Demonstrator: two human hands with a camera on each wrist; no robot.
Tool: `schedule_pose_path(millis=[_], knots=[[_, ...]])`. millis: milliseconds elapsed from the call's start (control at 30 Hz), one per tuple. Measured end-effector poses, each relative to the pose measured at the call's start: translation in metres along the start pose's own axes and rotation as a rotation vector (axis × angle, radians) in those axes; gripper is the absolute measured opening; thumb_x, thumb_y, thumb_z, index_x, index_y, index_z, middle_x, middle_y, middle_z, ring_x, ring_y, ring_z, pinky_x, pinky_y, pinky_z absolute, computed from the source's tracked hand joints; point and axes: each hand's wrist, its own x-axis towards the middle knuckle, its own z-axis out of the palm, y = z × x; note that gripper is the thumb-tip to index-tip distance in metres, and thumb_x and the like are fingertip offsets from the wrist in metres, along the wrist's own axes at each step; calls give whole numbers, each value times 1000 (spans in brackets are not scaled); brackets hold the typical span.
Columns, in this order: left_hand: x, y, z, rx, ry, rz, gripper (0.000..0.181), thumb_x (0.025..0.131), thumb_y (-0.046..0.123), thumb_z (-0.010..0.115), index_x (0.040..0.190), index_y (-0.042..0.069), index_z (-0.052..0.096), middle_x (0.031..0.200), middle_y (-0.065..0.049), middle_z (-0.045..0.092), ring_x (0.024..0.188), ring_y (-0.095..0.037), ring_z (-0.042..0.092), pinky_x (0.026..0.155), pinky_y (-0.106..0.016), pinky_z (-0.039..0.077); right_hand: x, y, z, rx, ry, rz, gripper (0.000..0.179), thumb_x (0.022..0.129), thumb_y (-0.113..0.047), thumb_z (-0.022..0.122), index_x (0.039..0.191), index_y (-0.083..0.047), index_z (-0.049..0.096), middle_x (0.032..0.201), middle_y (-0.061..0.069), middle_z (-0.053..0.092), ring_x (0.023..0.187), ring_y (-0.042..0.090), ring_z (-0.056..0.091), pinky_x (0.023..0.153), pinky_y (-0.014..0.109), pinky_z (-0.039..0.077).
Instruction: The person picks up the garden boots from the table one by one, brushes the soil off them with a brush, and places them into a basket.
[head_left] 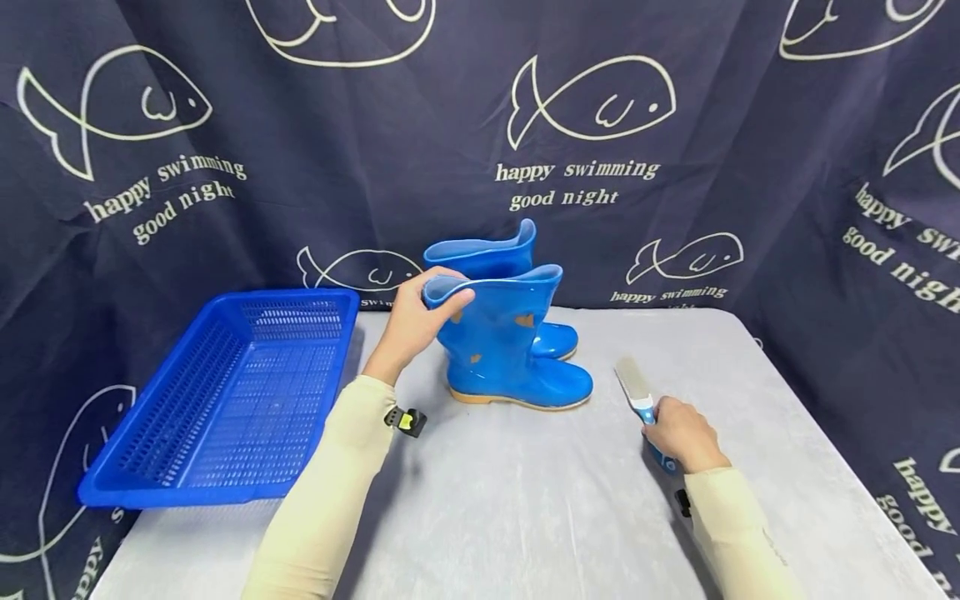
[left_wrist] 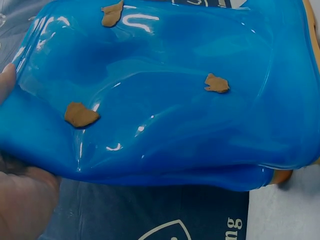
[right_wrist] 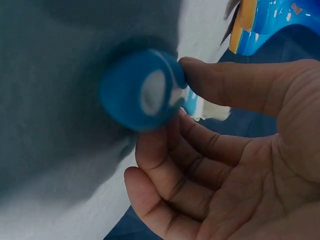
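A blue rubber boot (head_left: 498, 350) with a tan sole stands upright on the table, its toe pointing right. Several brown patches mark its shaft; one brown patch (left_wrist: 217, 83) shows clearly in the left wrist view. My left hand (head_left: 420, 321) grips the boot's top rim at the back, thumb outside. Behind it stands the matching boot (head_left: 476, 260), partly hidden. Right of the boots, my right hand (head_left: 684, 435) holds a brush (head_left: 634, 382) by its blue handle, the pale bristled head pointing away. In the right wrist view the blurred handle end (right_wrist: 140, 92) sits between thumb and fingers.
A blue plastic basket (head_left: 307, 467) with perforated walls stands on the left of the table, beside my left forearm. The table (head_left: 540, 517) has a pale grey cover. Dark blue curtains (head_left: 420, 183) with white fish drawings hang behind and at both sides.
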Motion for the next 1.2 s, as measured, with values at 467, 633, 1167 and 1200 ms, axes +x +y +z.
schedule_pose_path(millis=[467,633,1167,1200], knots=[[5,7,16,44,146,14,25,92,29,75,104,7,72,101,-11,72,90,-15,64,81,-28,54,-7,7,-1,82,27,-22,16,92,-10,58,93,5,58,81,18,61,69,27,58,57,35,45],[6,15,22,52,179,-9,27,91,33,75,103,9,73,97,-8,72,86,-15,62,75,-28,54,-8,10,0,88,51,-21,20,95,-7,48,104,10,54,90,26,62,74,31,59,64,43,49],[-3,46,32,45,172,-22,29,89,35,77,103,10,73,86,-2,66,68,-16,62,62,-27,55,-21,15,-1,168,183,-70,32,100,-12,50,117,13,61,103,32,67,77,32,60,66,43,49],[-5,48,32,42,163,-29,28,90,34,77,103,10,73,87,-2,66,69,-16,62,62,-27,56,-22,15,0,177,178,-66,33,100,-12,51,117,13,61,102,32,67,76,31,60,64,42,49]])
